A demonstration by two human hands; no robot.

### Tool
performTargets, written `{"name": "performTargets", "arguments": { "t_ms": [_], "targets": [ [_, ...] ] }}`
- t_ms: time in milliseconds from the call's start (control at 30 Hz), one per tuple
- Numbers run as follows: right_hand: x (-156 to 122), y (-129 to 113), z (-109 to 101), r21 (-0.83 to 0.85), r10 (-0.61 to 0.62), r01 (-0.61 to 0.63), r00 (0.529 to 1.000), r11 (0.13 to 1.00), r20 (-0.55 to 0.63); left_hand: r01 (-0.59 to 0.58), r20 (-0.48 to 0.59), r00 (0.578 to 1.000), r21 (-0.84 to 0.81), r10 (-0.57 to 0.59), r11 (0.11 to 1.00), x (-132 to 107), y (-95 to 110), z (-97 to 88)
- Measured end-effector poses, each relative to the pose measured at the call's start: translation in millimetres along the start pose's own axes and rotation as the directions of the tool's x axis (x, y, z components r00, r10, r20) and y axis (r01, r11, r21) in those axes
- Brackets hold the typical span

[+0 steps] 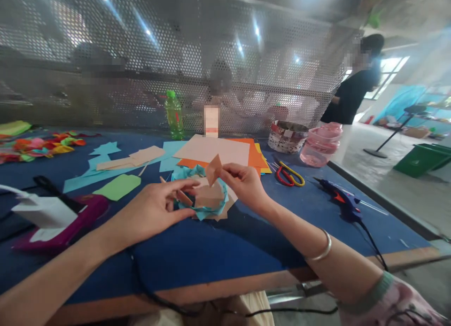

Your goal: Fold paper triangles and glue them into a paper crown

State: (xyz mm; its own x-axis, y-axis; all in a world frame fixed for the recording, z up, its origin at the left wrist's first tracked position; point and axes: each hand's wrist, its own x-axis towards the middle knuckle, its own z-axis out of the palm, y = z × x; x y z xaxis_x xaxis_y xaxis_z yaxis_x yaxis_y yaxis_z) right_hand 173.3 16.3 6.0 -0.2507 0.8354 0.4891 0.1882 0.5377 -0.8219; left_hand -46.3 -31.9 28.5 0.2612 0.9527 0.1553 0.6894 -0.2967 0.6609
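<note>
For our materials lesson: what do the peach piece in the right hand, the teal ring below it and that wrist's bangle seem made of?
The peach piece looks like matte card or paper, holding crisp points. The teal ring seems thin matte paper, softly creased. The bangle looks like polished metal, from its shine.

The right hand (244, 186) pinches a peach paper piece (213, 170) — the left hand (155, 214) just beside a teal paper ring (211, 214).

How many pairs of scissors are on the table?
1. The scissors, with red and yellow handles, lie on the blue table, right of the orange paper. Others could be hidden under the papers.
</note>
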Motion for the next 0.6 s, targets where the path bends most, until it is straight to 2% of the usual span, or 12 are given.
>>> {"name": "performTargets", "arguments": {
  "t_ms": [33, 67, 100, 167, 200, 300, 400, 433, 500, 533, 600],
  "targets": [
    [-4.2, -1.4, 1.1, -0.007, 0.003, -0.003, 1.0, 1.0, 0.006, -0.053, -0.071, 0.996, 0.092, 0.06, 0.994, -2.2, 2.3, -3.6],
    [-8.4, -2.5, 1.9, -0.015, 0.01, -0.01, 1.0, 1.0, 0.014, -0.133, -0.182, 0.969, 0.196, 0.169, 0.972, -3.7, 4.8, -6.8],
    [-12.5, -3.5, 2.5, -0.025, 0.013, -0.013, 1.0, 1.0, 0.021, -0.192, -0.226, 0.937, 0.303, 0.266, 0.933, -4.6, 7.2, -9.1],
    [-20.0, -4.9, 3.7, -0.058, 0.021, -0.019, 0.999, 0.998, 0.037, -0.323, -0.231, 0.859, 0.448, 0.456, 0.834, -5.0, 10.1, -9.6],
    [-23.2, -5.3, 4.4, -0.077, 0.022, -0.019, 0.999, 0.997, 0.042, -0.353, -0.203, 0.838, 0.505, 0.507, 0.787, -5.1, 9.9, -7.4],
    [-29.7, -5.3, 7.6, -0.123, 0.003, 0.002, 0.999, 0.992, 0.044, -0.371, -0.153, 0.803, 0.627, 0.576, 0.685, -8.4, 4.2, 5.3],
    [-31.4, -3.8, 10.2, -0.15, -0.012, 0.014, 1.0, 0.989, 0.019, -0.31, -0.22, 0.771, 0.69, 0.598, 0.654, -18.9, -1.5, 18.5],
    [-31.2, -3.2, 10.5, -0.16, 0.003, -0.003, 1.0, 0.987, 0.001, -0.275, -0.268, 0.755, 0.7, 0.599, 0.66, -22.8, -1.9, 21.8],
    [-30.1, -2.2, 10.2, -0.176, 0.058, -0.063, 0.998, 0.982, -0.038, -0.319, -0.272, 0.694, 0.714, 0.666, 0.624, -28.3, -0.4, 27.1],
    [-29.4, -1.8, 9.9, -0.177, 0.088, -0.096, 0.995, 0.979, -0.052, -0.345, -0.267, 0.68, 0.705, 0.683, 0.62, -29.2, 0.8, 29.2],
    [-28.5, -1.3, 9.2, -0.164, 0.133, -0.141, 0.989, 0.976, -0.06, -0.365, -0.231, 0.685, 0.712, 0.691, 0.6, -27.2, 2.7, 32.7]
  ]
}}
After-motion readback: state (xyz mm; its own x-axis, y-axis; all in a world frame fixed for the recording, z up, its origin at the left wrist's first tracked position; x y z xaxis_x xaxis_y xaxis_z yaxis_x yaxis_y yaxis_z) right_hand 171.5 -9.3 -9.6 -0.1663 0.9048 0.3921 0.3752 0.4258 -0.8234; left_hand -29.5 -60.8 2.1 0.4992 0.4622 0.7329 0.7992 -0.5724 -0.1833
